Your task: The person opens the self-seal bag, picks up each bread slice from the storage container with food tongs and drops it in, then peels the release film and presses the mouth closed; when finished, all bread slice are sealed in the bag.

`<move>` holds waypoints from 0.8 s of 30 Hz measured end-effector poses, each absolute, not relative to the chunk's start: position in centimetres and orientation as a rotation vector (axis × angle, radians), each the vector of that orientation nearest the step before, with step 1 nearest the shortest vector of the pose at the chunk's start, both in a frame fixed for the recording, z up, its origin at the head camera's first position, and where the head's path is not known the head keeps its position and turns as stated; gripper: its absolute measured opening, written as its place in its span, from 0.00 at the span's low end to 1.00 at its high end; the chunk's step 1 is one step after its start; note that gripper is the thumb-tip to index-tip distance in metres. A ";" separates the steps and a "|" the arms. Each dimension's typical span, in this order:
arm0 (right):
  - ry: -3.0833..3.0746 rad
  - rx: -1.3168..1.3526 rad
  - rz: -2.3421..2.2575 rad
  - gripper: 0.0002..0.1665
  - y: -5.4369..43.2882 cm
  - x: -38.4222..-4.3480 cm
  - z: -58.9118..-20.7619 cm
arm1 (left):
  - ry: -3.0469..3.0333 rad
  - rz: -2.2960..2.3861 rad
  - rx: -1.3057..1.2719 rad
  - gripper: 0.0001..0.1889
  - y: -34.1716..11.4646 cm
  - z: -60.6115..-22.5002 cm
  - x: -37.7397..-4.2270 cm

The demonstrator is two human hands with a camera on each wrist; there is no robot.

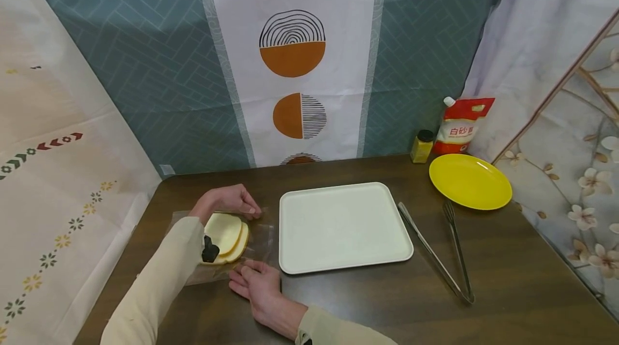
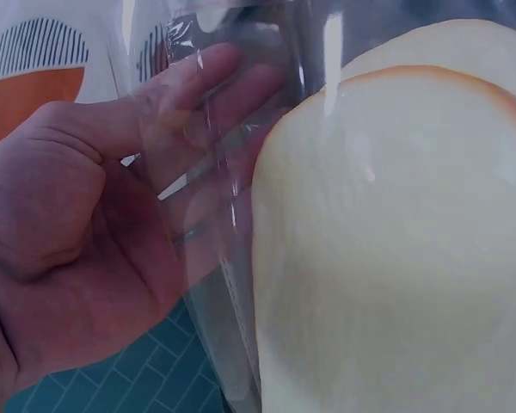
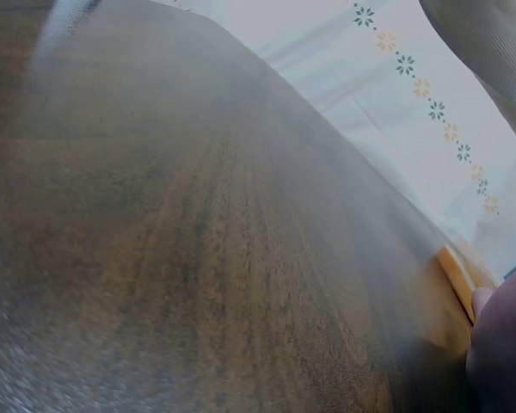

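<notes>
Two hands work at the edges of a clear plastic bag (image 1: 260, 240) of sliced bread (image 1: 223, 231), at lower left of the frame.
The left hand (image 1: 233, 199) reaches the bag's upper right corner, fingers partly spread behind the plastic; the right hand (image 1: 261, 287) meets its lower right corner, fingers loosely bent. Whether either pinches the film cannot be told. The bread slices overlap, apparently inside the bag. The step in hand seems to be managing the bag's right-hand edge; the next move calls for a light, even hold on both corners. Beyond, a white tray (image 1: 344, 228) lies at centre, metal tongs (image 1: 434, 256) at lower right, and a yellow plate (image 1: 469, 181) on the right.
</notes>
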State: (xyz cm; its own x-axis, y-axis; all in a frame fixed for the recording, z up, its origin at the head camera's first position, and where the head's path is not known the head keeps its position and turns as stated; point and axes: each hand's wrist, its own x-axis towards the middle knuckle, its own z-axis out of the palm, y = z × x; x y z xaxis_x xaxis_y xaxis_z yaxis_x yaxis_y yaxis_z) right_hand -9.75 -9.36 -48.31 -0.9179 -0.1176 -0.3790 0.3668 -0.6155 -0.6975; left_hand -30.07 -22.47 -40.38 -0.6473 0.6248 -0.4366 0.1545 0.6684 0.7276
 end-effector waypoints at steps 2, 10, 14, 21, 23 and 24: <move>1.211 0.428 -2.567 0.12 -9.3 -9.7 -48.3 | 2.163 0.927 0.565 0.10 -22.5 -40.4 -30.0; 1.211 0.456 -2.580 0.10 -9.5 -9.4 -48.3 | 2.087 1.106 0.530 0.13 -23.2 -40.2 -29.8; 1.231 0.453 -2.591 0.10 -9.5 -9.1 -48.3 | 2.096 1.185 0.524 0.14 -23.8 -40.2 -29.8; 1.309 0.337 -2.584 0.08 -8.4 -8.5 -48.1 | 2.145 1.239 0.502 0.15 -25.0 -38.9 -29.0; 1.345 0.286 -2.575 0.06 -7.8 -8.4 -47.9 | 2.174 1.248 0.504 0.15 -25.3 -38.6 -28.8; 1.360 0.260 -2.570 0.06 -7.4 -8.3 -47.8 | 2.192 1.251 0.503 0.14 -25.5 -38.4 -28.7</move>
State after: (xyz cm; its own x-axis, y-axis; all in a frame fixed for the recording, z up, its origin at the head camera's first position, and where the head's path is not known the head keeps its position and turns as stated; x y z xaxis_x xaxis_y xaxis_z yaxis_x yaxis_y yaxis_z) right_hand -8.34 -7.44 -47.76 -0.9598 -0.1122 -0.2574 0.2760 -0.5468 -0.7905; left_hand -28.74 -25.45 -38.37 -0.7726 0.5684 -0.2830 0.0452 0.4938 0.8684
